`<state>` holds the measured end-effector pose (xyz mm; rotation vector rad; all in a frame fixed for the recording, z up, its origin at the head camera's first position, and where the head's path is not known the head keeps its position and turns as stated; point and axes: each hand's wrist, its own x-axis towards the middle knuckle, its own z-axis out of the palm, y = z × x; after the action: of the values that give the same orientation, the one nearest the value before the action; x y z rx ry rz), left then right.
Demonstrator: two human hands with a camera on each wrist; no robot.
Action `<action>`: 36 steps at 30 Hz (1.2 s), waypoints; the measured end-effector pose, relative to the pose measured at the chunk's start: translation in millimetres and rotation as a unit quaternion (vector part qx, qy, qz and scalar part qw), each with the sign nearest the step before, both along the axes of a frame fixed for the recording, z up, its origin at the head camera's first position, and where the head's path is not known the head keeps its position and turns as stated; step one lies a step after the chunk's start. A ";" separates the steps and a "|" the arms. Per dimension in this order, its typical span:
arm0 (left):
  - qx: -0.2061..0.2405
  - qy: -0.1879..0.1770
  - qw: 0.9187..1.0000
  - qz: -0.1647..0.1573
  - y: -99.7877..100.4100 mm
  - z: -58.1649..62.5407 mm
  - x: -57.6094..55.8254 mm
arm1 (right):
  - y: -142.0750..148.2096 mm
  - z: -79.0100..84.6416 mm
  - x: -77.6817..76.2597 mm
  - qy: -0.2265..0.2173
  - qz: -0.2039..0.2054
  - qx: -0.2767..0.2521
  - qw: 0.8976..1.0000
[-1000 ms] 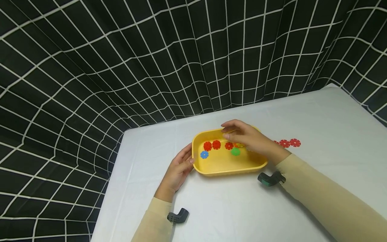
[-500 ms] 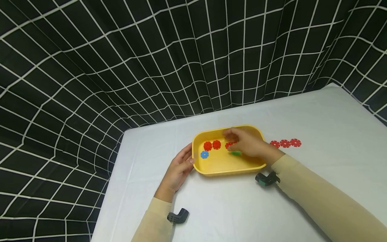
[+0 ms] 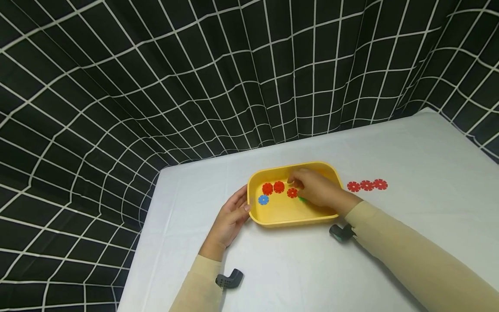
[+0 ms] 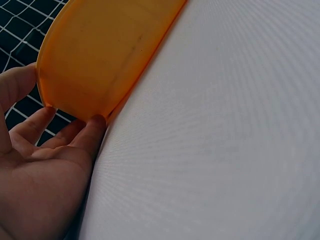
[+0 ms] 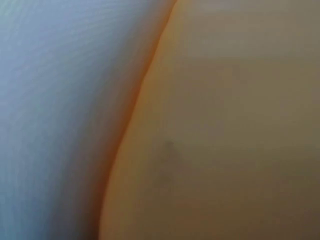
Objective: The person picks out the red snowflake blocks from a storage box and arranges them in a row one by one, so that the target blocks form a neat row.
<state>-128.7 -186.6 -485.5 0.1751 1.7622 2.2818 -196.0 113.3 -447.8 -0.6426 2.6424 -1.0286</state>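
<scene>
A yellow plastic tub (image 3: 296, 222) lies on the white-covered table, a few flower-shaped discs in it. My left hand (image 3: 231, 216) holds the tub's left end, thumb at the rim; in the left wrist view its fingertips (image 4: 95, 121) press the outer wall. Inside the tub, my right hand (image 3: 317, 188) reaches down with bent fingers, right by a red disc (image 3: 292, 193). A green disc (image 3: 302, 199) shows partly under the thumb. I cannot tell whether the right fingers pinch a disc. The right wrist view holds only the tub's blurred wall (image 5: 225, 125).
Two red disc clusters (image 3: 273, 188) and a blue disc (image 3: 263, 199) lie at the tub's left end. To the right of the tub, a joined row of red discs (image 3: 367, 185) rests on the tablecloth (image 3: 288, 268). A black gridded curtain (image 3: 234, 78) hangs behind.
My right hand has come down from over the back rim into the tub, its fingers bending more. The red disc near it has shifted slightly left and toward me. The left hand stays put.
</scene>
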 end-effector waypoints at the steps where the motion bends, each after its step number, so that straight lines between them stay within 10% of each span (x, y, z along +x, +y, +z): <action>1: 0.000 0.000 1.000 0.000 0.1 0.0 -0.1 | -0.4 0.1 0.4 0.000 0.003 0.002 1.000; 14: 0.002 0.000 1.000 -0.005 -1.1 -1.3 -1.6 | -1.8 2.8 4.7 0.013 0.025 -0.007 1.000; 36: 0.008 0.009 1.000 -0.014 0.6 0.9 0.3 | 9.1 10.5 6.2 -0.046 0.000 -0.166 0.985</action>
<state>-128.4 -186.0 -484.5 0.2208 1.7400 2.2820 -189.8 122.3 -437.3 -0.6404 2.4117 -1.4794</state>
